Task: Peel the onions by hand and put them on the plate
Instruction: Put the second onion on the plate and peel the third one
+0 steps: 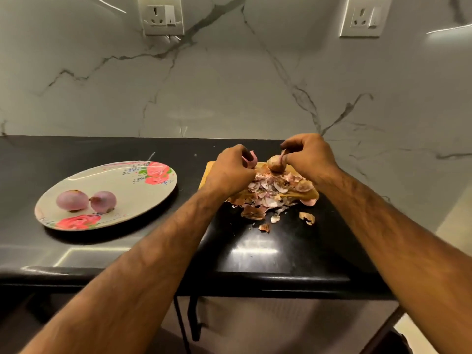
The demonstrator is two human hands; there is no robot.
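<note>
Your left hand (231, 172) was curled, pinching a pink strip of peel (249, 159), and your right hand (310, 155) gripped the top of the onion (275, 164), which hung just below its fingertips, between the two hands and above the cutting board (207, 175). That hold looked thin: you seemed to have it by the neck or by loose skin, so a hard tug from the left hand could have torn the skin and dropped the onion. Under both hands lay a heap of peelings (270, 187), some already spilt onto the desk (255, 251) on your side of the hands, with a stray scrap (307, 217) below your right wrist. A dropped onion would probably have landed in that heap, picked up scraps, or rolled off the board toward the desk's near edge. The plate (112, 175) sat well to the left of your left hand, with two peeled onions (72, 200) (103, 201) touching each other on it. Setting a third down carelessly could have nudged them rolling, and any dry skin left on it would have gone onto the plate too.
</note>
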